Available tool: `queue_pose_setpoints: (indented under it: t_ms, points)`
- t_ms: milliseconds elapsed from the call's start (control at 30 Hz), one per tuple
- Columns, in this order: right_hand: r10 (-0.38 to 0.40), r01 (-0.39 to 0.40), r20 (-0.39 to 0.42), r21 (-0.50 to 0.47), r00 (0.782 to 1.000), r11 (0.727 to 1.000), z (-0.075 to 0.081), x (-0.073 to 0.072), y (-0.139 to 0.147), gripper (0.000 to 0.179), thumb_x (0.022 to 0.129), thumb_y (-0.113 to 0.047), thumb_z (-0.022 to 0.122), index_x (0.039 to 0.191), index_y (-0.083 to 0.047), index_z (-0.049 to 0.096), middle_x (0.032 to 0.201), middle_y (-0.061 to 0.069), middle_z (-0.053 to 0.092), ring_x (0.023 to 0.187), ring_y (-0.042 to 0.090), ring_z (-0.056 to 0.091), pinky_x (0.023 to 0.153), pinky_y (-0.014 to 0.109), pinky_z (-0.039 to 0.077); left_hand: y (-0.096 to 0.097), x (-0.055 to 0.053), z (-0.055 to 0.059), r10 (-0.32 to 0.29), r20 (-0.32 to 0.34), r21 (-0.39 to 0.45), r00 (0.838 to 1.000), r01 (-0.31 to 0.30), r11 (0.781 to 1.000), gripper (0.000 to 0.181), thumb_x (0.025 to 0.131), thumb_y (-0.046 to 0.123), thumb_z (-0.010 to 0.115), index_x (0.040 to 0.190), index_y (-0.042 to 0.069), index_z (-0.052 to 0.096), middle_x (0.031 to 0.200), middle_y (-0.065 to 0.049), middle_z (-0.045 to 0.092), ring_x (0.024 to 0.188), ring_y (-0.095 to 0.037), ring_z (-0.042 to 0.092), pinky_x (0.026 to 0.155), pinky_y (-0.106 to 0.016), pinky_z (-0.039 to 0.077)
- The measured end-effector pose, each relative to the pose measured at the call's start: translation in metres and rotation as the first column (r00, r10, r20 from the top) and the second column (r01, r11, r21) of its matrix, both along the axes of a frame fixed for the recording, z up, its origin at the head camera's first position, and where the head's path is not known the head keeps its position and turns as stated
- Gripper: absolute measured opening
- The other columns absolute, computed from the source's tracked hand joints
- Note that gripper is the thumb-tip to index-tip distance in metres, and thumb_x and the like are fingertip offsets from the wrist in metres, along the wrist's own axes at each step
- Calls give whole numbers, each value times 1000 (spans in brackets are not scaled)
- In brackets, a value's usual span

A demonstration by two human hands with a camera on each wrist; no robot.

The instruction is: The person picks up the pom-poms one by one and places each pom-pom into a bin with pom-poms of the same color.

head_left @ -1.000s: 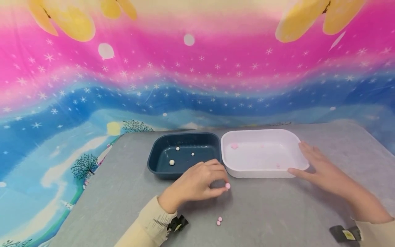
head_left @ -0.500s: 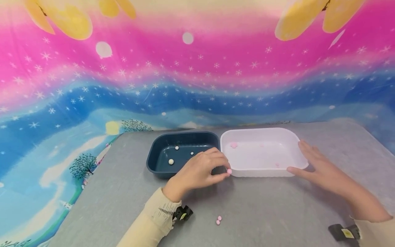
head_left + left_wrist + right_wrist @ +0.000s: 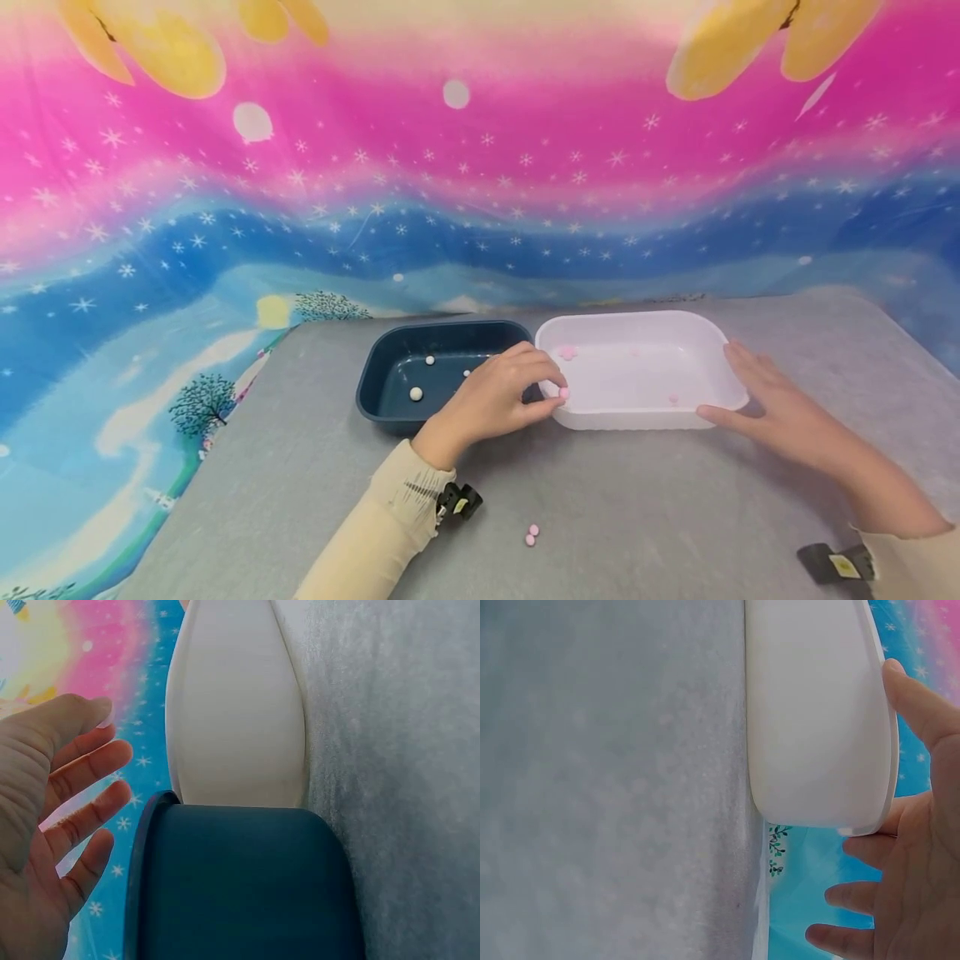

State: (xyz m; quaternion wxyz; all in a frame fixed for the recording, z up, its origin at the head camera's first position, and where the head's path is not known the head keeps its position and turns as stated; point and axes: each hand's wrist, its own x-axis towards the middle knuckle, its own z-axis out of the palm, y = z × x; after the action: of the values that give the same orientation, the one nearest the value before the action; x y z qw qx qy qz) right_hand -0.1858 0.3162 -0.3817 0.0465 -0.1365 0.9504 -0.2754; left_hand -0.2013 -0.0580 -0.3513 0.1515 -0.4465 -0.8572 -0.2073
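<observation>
My left hand [image 3: 498, 396] pinches a small pink ball [image 3: 564, 393] between thumb and fingertips, over the near left corner of the white tub [image 3: 637, 422]. In the left wrist view, that pink ball [image 3: 108, 717] is mostly hidden behind the thumb tip. At the tub's right end, my right hand [image 3: 783, 425] rests with spread, fairly straight fingers, its thumb touching the front rim. The right wrist view has the thumb of the right hand [image 3: 922, 825] at the rim and the other fingers past the tub's end. A few pink pieces [image 3: 567, 353] lie inside the tub.
Left of the white tub, close against it, stands a dark blue tub [image 3: 397, 421] with several white balls [image 3: 416, 393] in it. Two pink balls [image 3: 532, 535] lie together on the grey tabletop [image 3: 637, 517] in front. A colourful printed cloth [image 3: 420, 167] hangs behind.
My left hand has moved up and slightly right with the pink ball, from above the tabletop to the white tub's near left corner. The right hand has stayed at the rim.
</observation>
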Motion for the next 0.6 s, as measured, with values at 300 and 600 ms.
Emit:
queue_pose_setpoints:
  t_ms: [300, 600]
  points:
    - [-7, 7, 7, 0, 1000, 1000, 0, 1, 1, 104, 94, -50, 63, 159, -8, -6, 164, 25, -10, 147, 54, -12, 109, 78, 1, 5, -9, -3, 62, 32, 14, 998, -62, 998, 13, 95, 28, 68, 102, 19, 75, 104, 8, 72, 100, -11, 58, 85, -28, 51]
    - [-1, 1, -9, 0, 1000, 1000, 1, 1, 1, 104, 94, -50, 63, 160, -8, -6, 164, 24, -10, 148, 54, -7, 110, 77, 4, 4, -17, -7, 200, 24, -27, 980, -199, 980, 18, 95, 32, 68, 106, 20, 75, 105, 8, 73, 97, -11, 58, 77, -26, 51]
